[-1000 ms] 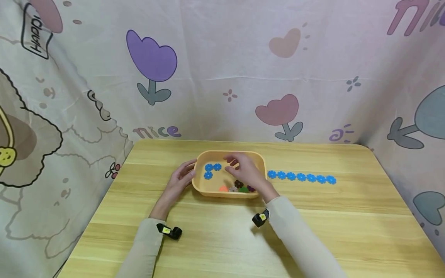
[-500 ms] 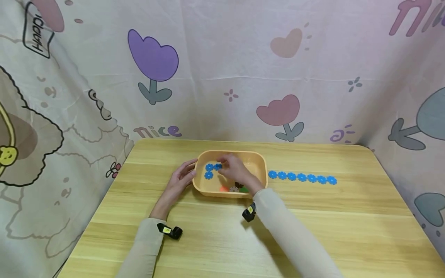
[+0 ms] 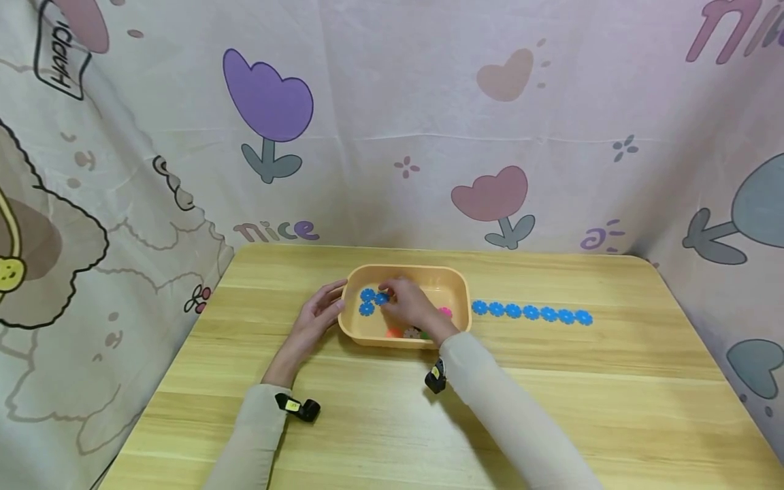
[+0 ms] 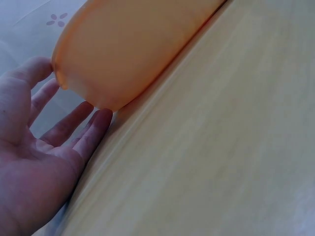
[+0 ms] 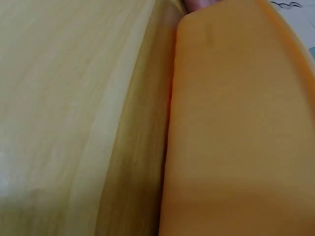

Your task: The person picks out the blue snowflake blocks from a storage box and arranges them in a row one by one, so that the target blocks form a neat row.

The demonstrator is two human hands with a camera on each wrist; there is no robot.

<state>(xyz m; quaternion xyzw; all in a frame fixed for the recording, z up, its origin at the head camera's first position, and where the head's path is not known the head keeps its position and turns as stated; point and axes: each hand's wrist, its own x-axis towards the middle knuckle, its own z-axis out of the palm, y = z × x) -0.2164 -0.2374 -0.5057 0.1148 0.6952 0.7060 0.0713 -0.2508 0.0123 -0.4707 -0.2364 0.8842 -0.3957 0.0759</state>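
Observation:
A yellow-orange plastic tray (image 3: 361, 328) sits on the wooden table. My left hand (image 3: 314, 318) touches its left end with extended, spread fingers; in the left wrist view the fingertips rest against the tray's outer wall (image 4: 133, 54). My right hand (image 3: 410, 304) reaches inside, thumb and fingers pinching a blue flower-shaped plastic piece (image 3: 382, 298). Two more blue flower pieces (image 3: 367, 309) lie just left of it. From the right wrist, only the tray's side (image 5: 236, 118) and a bit of fingertip show; the right hand is out of that view.
A row of several blue flower pieces (image 3: 531, 312) runs rightward from the tray on the table (image 3: 380, 422). Orange (image 3: 394, 333), white, green and pink (image 3: 446, 312) pieces lie inside the tray, partly hidden by the right arm. A printed cloth (image 3: 367, 88) hangs behind.
My right hand has moved left and down inside the tray onto a blue flower piece, which has shifted slightly. The left hand stays at the tray's end. A pink piece has come into sight.

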